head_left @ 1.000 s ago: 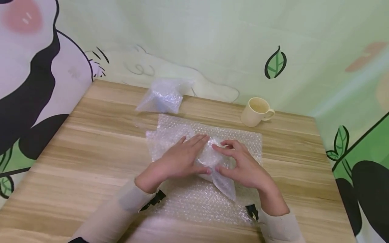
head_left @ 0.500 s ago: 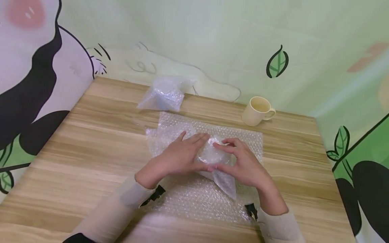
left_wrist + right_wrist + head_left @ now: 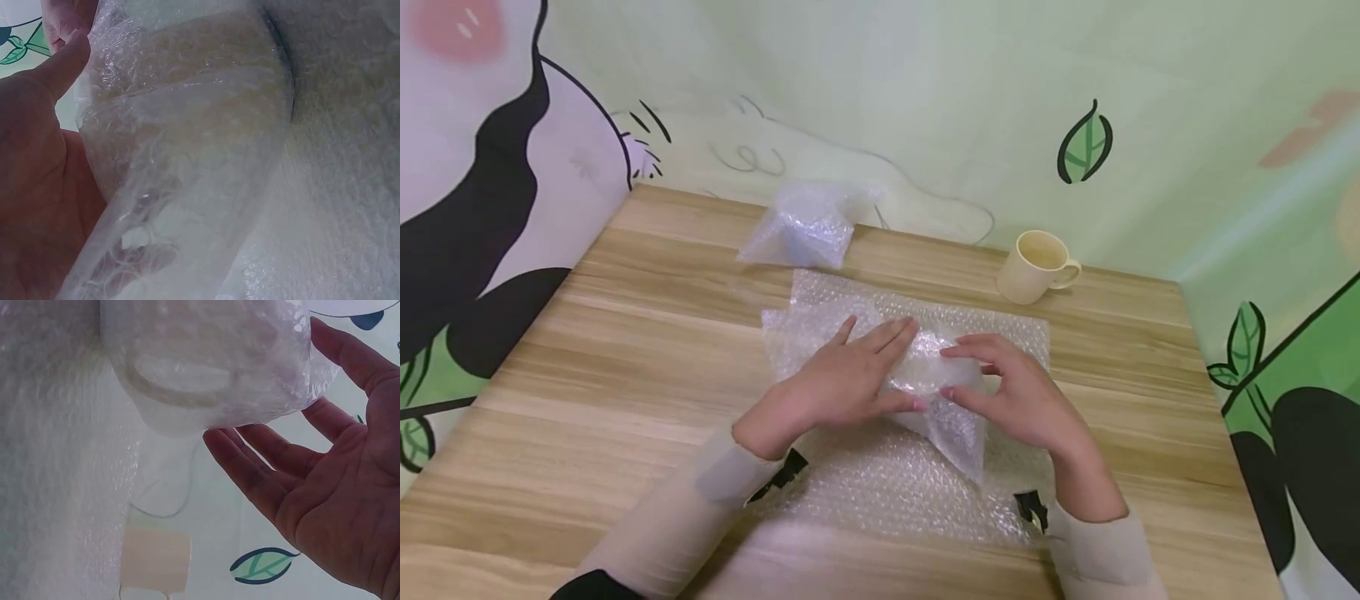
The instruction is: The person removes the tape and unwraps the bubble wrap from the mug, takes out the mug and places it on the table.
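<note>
A mug wrapped in bubble wrap [image 3: 928, 362] sits between both hands, on a larger flat bubble wrap sheet [image 3: 880, 492]. Its handle [image 3: 178, 397] shows through the plastic in the right wrist view. My left hand [image 3: 853, 371] lies with straight fingers across the left of the bundle, thumb along its near side. On the other side, my right hand [image 3: 1018, 392] touches the wrap with loosely bent, spread fingers, its thumb apart from the left thumb. A loose corner of wrap [image 3: 958, 446] points toward the near edge. In the left wrist view, layered wrap [image 3: 187, 119] covers the mug's body.
A cream mug [image 3: 1033, 268] stands at the back right of the wooden table [image 3: 625, 333]. Another bubble-wrapped bundle [image 3: 808, 229] lies at the back left. Behind the table hangs a printed green backdrop [image 3: 925, 100].
The right hand has shifted slightly right, and its thumb, which met the left thumb half a second ago, has parted from it. The left hand keeps its place on the wrap.
</note>
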A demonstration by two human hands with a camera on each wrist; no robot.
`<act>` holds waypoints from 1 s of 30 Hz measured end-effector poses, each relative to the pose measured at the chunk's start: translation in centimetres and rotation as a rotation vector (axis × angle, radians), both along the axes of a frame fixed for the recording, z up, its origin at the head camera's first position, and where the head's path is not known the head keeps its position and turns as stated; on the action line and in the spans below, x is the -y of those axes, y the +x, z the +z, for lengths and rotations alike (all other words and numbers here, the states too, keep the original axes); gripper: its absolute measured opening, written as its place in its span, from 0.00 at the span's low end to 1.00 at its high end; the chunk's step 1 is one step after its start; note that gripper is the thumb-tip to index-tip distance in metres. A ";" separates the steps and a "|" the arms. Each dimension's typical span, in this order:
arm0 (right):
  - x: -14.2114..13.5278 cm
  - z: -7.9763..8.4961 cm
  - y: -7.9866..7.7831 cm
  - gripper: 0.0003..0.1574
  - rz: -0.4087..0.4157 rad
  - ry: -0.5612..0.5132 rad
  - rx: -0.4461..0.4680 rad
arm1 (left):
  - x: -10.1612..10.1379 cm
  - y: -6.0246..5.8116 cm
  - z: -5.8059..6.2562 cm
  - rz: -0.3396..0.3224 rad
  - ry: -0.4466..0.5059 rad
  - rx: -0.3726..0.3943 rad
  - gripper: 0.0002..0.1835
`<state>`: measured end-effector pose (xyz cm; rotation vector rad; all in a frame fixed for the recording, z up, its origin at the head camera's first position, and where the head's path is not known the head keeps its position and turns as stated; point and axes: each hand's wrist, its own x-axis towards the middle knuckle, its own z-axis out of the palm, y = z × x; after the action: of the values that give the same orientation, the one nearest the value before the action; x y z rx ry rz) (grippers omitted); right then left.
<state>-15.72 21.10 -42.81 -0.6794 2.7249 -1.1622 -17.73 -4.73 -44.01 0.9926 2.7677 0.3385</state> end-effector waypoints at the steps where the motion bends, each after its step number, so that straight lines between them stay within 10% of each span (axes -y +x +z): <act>1: -0.1 0.1 0.0 0.28 -0.003 -0.005 0.003 | 0.0 0.0 0.0 -0.002 -0.004 -0.002 0.56; 20: -2.1 1.6 0.5 0.37 -0.157 0.011 0.140 | -0.3 0.5 0.1 0.022 -0.011 0.035 0.50; 30: -3.3 2.7 0.5 0.21 -0.201 0.024 0.083 | -0.2 0.4 0.2 0.030 -0.026 0.057 0.48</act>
<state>-15.23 24.45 -40.14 -0.3519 2.7821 -1.1648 -17.32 -4.49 -43.85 0.9214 2.7316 0.3296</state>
